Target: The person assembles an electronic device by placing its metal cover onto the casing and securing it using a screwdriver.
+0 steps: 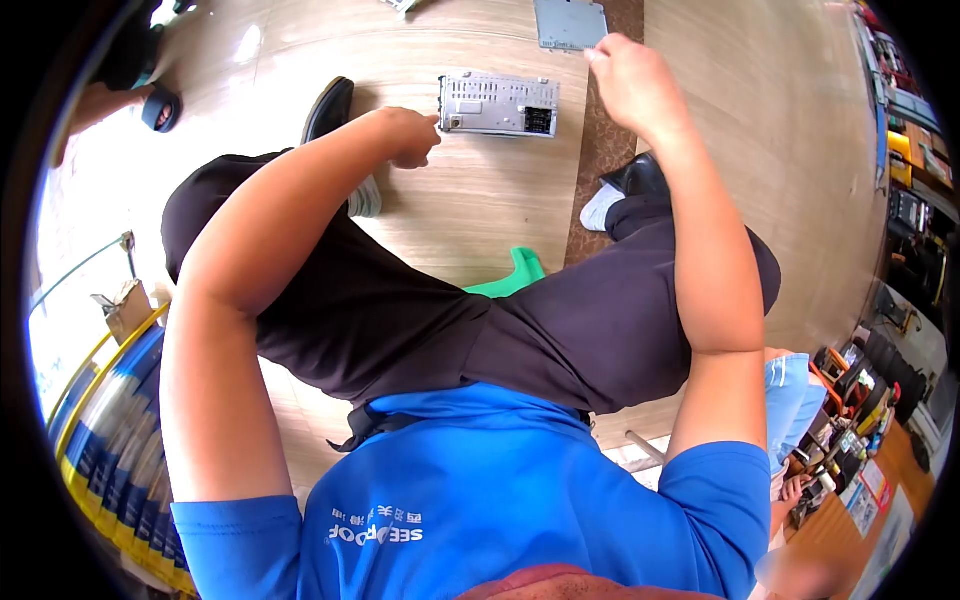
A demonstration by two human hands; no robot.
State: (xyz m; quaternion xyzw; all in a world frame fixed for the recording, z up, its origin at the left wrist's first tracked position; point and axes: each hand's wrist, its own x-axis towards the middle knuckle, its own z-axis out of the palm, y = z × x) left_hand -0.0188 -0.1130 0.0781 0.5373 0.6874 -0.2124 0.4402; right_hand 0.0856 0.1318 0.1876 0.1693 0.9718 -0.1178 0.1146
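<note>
A silver metal box (485,105) with slots and a black connector lies on the floor in front of me. Beside its left edge is my left hand (408,137), fingers curled and the index finger reaching to the box's lower left corner; what it may hold is hidden. Up and to the right lies a flat grey metal plate (570,24). My right hand (632,85) is at the plate's lower right corner, thumb and index finger pinched together. Anything between those fingertips is too small to tell.
A green plastic piece (520,272), apparently a stool's edge, shows between my legs. Another person's foot (161,108) is at the upper left. A yellow-and-blue rack (115,450) stands at lower left. Another person sits at lower right by a wooden table (830,540) with tools.
</note>
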